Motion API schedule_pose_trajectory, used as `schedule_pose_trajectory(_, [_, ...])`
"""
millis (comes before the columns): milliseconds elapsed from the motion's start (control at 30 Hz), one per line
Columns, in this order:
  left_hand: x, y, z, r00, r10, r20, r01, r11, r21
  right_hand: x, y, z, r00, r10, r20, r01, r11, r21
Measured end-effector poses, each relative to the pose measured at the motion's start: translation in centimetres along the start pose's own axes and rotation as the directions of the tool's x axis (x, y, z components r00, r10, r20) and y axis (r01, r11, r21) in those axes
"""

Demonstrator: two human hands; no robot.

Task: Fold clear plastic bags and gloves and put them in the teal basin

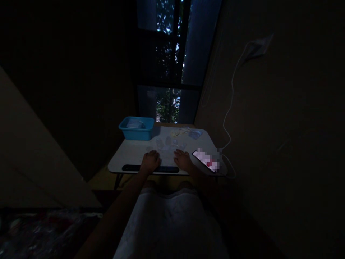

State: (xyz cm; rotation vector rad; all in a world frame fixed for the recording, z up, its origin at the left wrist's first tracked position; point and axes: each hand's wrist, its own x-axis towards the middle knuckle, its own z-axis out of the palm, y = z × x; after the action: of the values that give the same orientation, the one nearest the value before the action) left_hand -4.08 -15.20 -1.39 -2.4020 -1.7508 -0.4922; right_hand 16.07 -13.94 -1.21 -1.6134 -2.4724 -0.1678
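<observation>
My left hand (151, 161) rests palm down near the front edge of a small white folding table (129, 153), by the long dark slot (168, 169). To its right, my right hand (183, 159) also lies on the tabletop, fingers stretched out toward the middle. Neither hand visibly holds anything, though the dim light blurs the fingertips. Just beyond them are several clear plastic pieces (168, 142), too dark to name exactly. A phone (202, 157) with a lit screen lies at an angle beside my right hand.
A blue plastic basket (138, 134) with clear packets inside stands at the back left. Pale strips (176, 133) and a clear plastic packet (195, 134) lie at the back right. A white cable (231, 97) runs from the wall socket (258, 48) down beside the table. A window is behind.
</observation>
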Motion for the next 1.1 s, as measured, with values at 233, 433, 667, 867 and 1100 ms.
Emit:
schedule_pose_trajectory(233, [-0.1, 0.1, 0.0, 0.999, -0.038, 0.018, 0.038, 0.999, -0.011, -0.7, 0.1, 0.6, 0.996, 0.078, -0.048, -0.078, 0.997, -0.004])
schedule_pose_trajectory(433, [-0.2, 0.2, 0.1, 0.995, -0.079, 0.055, 0.078, 0.997, 0.029, -0.5, 0.3, 0.9, 0.971, 0.206, -0.123, -0.205, 0.978, 0.027])
schedule_pose_trajectory(667, [-0.1, -0.2, 0.3, 0.997, -0.068, 0.038, 0.067, 0.998, 0.021, 0.0, 0.6, 1.3, 0.941, 0.302, -0.154, -0.295, 0.953, 0.068])
schedule_pose_trajectory(867, [-0.1, 0.1, 0.0, 0.995, -0.095, -0.008, 0.095, 0.995, 0.041, -0.1, 0.4, 1.3, 0.94, 0.306, -0.15, -0.3, 0.952, 0.063])
schedule_pose_trajectory(1100, [-0.1, 0.3, -0.2, 0.992, -0.123, -0.04, 0.123, 0.992, 0.017, -0.1, 0.3, 1.3, 0.938, 0.314, -0.149, -0.307, 0.949, 0.068])
